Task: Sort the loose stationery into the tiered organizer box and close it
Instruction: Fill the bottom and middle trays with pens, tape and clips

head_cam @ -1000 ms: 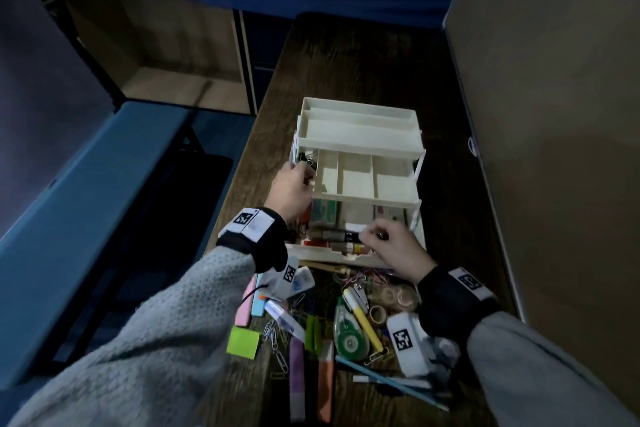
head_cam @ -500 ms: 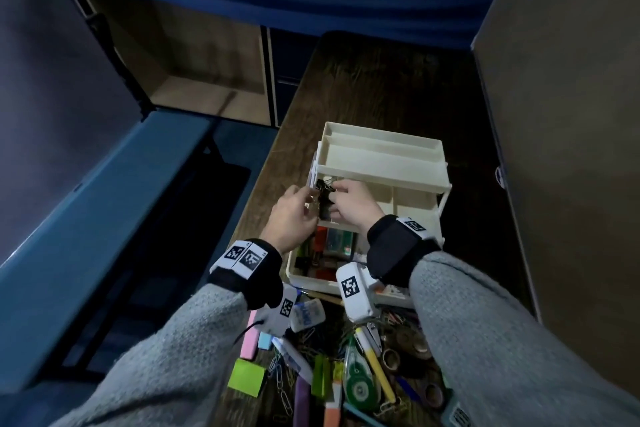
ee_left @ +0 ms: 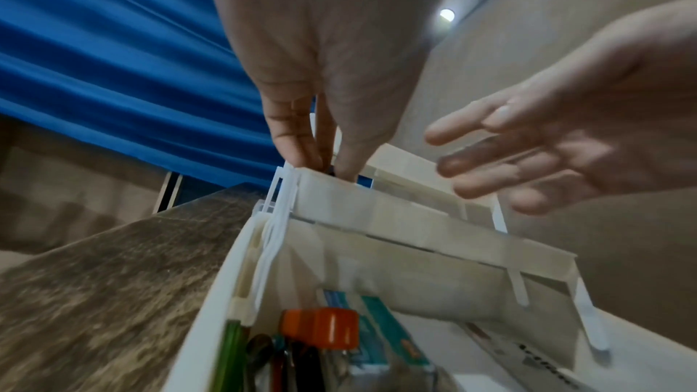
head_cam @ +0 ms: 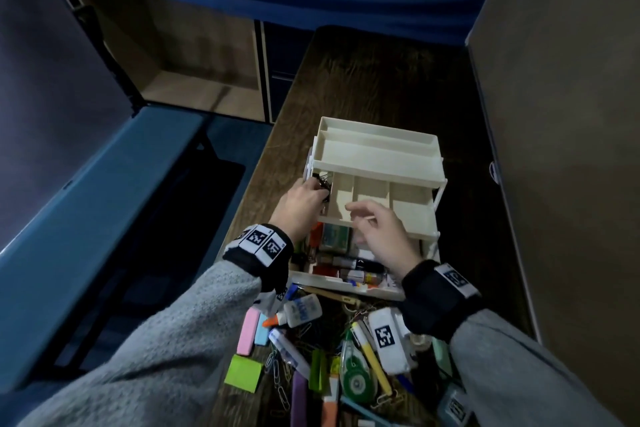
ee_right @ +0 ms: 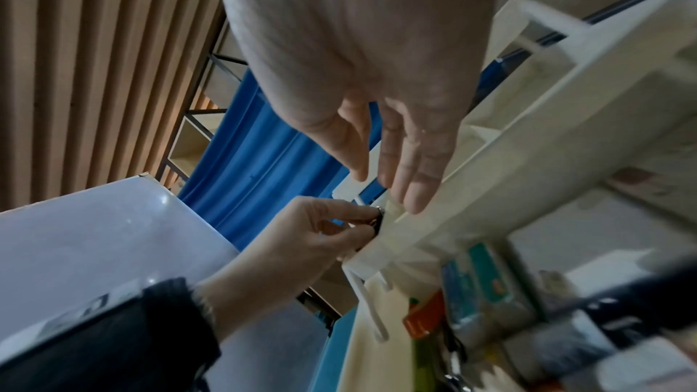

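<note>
At the centre of the head view, the cream tiered organizer box stands open on the dark wooden desk, its trays stepped back toward the top of the frame. The left hand reaches into the leftmost compartment of the middle tray, fingertips pinched on a cluster of black binder clips; the right wrist view shows thumb and forefinger closed on one dark clip at the tray's corner. The right hand hovers just right of it, over the front edge of the middle tray, fingers spread and loosely extended, holding nothing. Below the middle tray, the bottom compartment holds markers, an orange item and a teal packet.

Across the lower part of the frame, loose stationery lies in a heap on the desk in front of the box: a white glue bottle with an orange tip, a pink eraser, green sticky notes, a green correction-tape dispenser, a yellow highlighter, a purple highlighter and scattered paper clips. Grey knit sleeves and black wristbands with printed markers cover both forearms.
</note>
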{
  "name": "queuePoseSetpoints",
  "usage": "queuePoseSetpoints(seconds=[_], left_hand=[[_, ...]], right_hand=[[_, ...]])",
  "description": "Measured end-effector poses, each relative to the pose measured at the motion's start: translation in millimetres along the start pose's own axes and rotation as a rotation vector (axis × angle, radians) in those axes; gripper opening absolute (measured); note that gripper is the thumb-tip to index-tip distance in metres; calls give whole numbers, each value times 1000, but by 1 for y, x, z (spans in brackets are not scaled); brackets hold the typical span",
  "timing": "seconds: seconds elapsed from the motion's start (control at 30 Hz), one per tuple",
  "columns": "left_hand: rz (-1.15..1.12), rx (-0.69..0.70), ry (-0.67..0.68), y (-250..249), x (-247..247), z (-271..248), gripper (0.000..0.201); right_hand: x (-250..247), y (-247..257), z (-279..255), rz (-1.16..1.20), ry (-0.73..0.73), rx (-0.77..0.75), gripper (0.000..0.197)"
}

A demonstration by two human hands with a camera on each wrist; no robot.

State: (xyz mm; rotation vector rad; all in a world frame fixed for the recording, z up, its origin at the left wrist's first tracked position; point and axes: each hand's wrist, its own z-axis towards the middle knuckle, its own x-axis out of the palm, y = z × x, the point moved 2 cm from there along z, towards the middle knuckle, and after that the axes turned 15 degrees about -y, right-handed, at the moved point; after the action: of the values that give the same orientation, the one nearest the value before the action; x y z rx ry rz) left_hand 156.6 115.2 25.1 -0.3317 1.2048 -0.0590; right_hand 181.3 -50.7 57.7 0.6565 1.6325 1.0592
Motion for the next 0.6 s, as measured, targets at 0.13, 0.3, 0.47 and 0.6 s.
queuePoseSetpoints(seconds=[0.13,0.3,0.47,0.6], left_hand=[[25,37,-1,-2,-1,10,25],[-12,7,24,-1,-2,8,33],[-19,12,-61,-3,-1,-1,27],[67,10,11,-5,6,3,35]], right_hand=[[-18,-26,-19,17,20,28,27],[-34,-50,-37,53,-7,90,27],[-47,-63,-50,60,-42,97,24],[-51,-67,-54,79,-57,113,27]])
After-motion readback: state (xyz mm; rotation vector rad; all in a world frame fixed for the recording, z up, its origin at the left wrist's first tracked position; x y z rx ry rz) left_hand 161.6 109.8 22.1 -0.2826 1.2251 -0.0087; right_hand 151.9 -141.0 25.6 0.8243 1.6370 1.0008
